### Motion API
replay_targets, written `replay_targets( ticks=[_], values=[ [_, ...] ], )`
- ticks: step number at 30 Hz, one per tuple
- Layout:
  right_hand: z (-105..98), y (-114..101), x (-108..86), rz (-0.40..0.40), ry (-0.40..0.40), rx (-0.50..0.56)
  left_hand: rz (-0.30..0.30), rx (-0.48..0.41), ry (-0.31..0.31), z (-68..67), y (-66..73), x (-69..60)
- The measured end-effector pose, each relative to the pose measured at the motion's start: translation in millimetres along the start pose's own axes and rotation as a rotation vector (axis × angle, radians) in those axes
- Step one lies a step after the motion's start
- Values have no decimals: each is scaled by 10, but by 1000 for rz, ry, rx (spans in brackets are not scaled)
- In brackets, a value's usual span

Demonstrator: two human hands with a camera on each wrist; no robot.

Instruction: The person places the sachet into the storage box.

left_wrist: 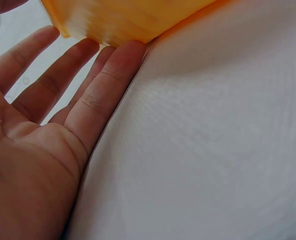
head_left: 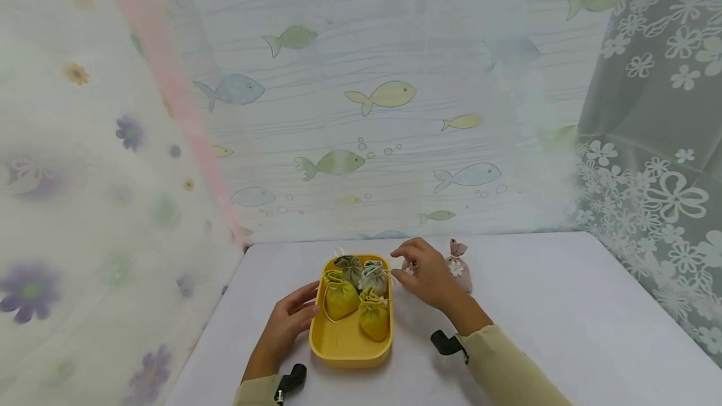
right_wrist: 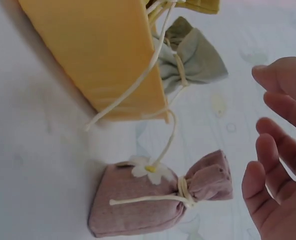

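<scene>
Yellow tray (head_left: 341,340) touches the straight left fingers (left_wrist: 95,100), just beside the loosely bent, empty right fingers (right_wrist: 256,189).

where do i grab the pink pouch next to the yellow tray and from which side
Best pinched at the tied neck, coming from above with the right hand. The pink pouch appears to stand upright, flared top upward; its body is wide while the cord draws the neck narrow, so a pinch there should hold well.

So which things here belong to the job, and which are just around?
Apparently in the job:
yellow tray, left hand touching it
four pouches inside
pink pouches near right hand

Just surroundings:
fish-print backdrop
flowered hangings
</scene>
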State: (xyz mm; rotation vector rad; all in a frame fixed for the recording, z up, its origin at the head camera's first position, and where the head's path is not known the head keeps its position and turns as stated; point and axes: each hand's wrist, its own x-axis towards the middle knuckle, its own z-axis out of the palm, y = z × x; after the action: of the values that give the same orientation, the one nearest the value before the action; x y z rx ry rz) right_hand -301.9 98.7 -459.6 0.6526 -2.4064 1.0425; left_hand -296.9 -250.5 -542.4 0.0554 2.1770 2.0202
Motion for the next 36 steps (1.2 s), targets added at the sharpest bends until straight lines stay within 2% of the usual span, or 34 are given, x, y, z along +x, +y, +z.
replay_targets(
  ticks=[7,13,21,25,36],
  values=[
    [-4,92,-33,55,99,-16,2,2,1,6,-9,-16],
    [20,179,-93,182,146,-83,-2,-8,0,34,-27,-80],
    [42,278,-158,280,80,-55,3,-4,15,90,-25,-185],
    [72,324,-170,328,54,-27,3,-12,9,90,-28,-189],
    [71,325,-176,339,43,17,-6,-2,12,97,-11,-201]
  ],
)
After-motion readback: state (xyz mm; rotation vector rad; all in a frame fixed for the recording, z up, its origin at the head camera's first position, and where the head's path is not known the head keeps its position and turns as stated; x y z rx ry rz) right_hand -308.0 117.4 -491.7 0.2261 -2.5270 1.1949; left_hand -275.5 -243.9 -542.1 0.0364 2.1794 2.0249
